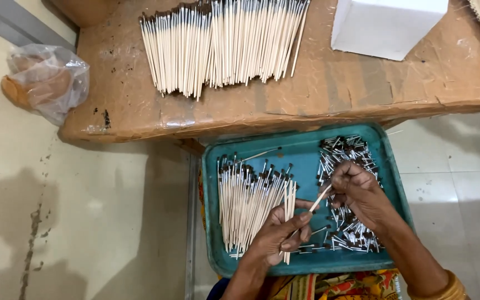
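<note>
- Work in hand, judged from the layout: fitting small dark metal-ended tips onto thin pale sticks, one stick at a time, over a teal tray (pixel 301 149) resting on the lap.
- Left hand (pixel 278 236): closed around a small bundle of sticks (pixel 288 206) held upright against the palm; thumb and forefinger pinched together on the lower part of a single stick (pixel 320 198).
- Right hand (pixel 356 191): fingers curled together at the upper end of that same single stick, apparently pressing or seating a tip; the tip itself hidden under the fingertips, so not confirmable.
- Single stick position: slanted between both hands, above the tray centre, touching both.
- Done, as far as visible: a dense pile of tipped sticks (pixel 245 203) lying in the left half of the tray, dark ends pointing away from the body; two large fanned rows of sticks (pixel 223 44) laid out on the brown surface (pixel 318 83) beyond the tray, dark ends toward the far edge.
- Left to do: a sizeable heap of loose tips (pixel 346 155) in the right half of the tray, partly under the right hand; bundle in the left hand not yet processed.
- Judgement: well under way, far from finished; remaining supply of tips large.
- Surroundings: white box (pixel 387 25) on the surface at upper right; crumpled clear plastic bag (pixel 48 80) on the floor at left; neither touched.
</note>
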